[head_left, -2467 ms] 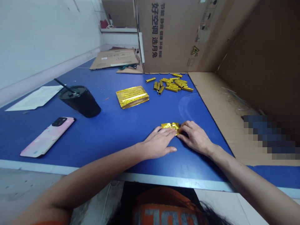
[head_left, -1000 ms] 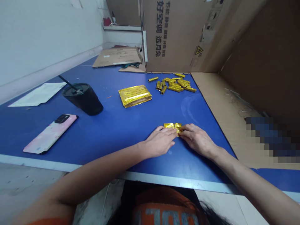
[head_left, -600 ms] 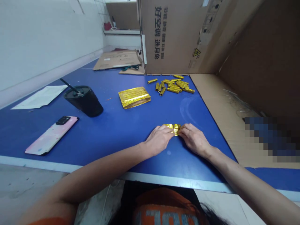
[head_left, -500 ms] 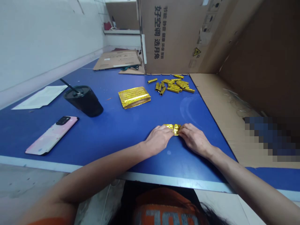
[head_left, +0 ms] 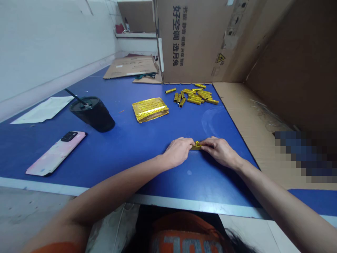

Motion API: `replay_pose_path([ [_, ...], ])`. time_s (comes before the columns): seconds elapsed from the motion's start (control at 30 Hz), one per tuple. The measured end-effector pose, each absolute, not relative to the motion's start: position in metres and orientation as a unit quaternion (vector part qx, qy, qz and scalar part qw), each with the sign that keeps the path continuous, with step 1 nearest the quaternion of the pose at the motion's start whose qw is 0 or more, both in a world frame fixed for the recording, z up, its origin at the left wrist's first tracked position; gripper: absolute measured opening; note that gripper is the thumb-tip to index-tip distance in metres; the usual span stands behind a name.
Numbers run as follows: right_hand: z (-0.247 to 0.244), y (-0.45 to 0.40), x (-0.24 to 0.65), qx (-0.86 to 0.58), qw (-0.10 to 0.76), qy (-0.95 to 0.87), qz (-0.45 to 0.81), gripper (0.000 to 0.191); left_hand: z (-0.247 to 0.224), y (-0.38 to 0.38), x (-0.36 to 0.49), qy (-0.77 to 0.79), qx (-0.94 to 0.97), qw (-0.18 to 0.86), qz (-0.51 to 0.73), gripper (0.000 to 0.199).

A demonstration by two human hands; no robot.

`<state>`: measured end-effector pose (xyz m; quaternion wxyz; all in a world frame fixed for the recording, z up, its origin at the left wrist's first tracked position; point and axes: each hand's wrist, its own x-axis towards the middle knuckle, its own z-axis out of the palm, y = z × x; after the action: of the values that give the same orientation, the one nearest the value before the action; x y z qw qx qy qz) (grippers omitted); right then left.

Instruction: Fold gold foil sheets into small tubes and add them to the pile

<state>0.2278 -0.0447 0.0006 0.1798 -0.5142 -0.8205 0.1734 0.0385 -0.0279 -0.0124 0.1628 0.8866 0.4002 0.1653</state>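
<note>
Fingertips of the left hand (head_left: 177,151) and right hand (head_left: 219,151) are closed, with little gap, on opposite ends of a gold foil strip (head_left: 196,148); the left thumb's contact cannot be verified. Strip lies between them on the blue tabletop (head_left: 171,186), inside the near edge. Forearms converge from either side, backs of the hands up, fingers curled inward. In my judgement, the fold calls for even pressure from both ends, edges kept parallel, creased without tearing or skewing the foil. Beyond and to the left: phone (head_left: 56,153), lidded black tumbler (head_left: 94,114). Farther: gold foil packet (head_left: 150,109), then loose folded foil pieces (head_left: 195,98) before the cardboard box (head_left: 200,42)
</note>
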Motion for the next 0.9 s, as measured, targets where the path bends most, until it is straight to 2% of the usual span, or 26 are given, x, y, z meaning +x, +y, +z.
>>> replay_pose_path([
  [0.17,0.009,-0.032,0.222,-0.571,0.154,-0.761,0.267,0.017,-0.007,-0.018,0.041,0.426,0.871,0.194,0.148,0.023],
  [0.57,0.008,-0.017,0.223,-0.562,0.156,-0.715,0.386,0.006,-0.001,-0.008,0.041,0.483,0.842,0.226,0.084,0.014],
  [0.77,0.005,-0.015,0.225,-0.552,0.172,-0.692,0.431,0.004,-0.001,0.002,0.043,0.513,0.829,0.21,0.069,0.028],
  [0.9,0.001,-0.016,0.226,-0.55,0.188,-0.687,0.436,0.005,0.001,0.003,0.043,0.513,0.832,0.204,0.058,0.025],
])
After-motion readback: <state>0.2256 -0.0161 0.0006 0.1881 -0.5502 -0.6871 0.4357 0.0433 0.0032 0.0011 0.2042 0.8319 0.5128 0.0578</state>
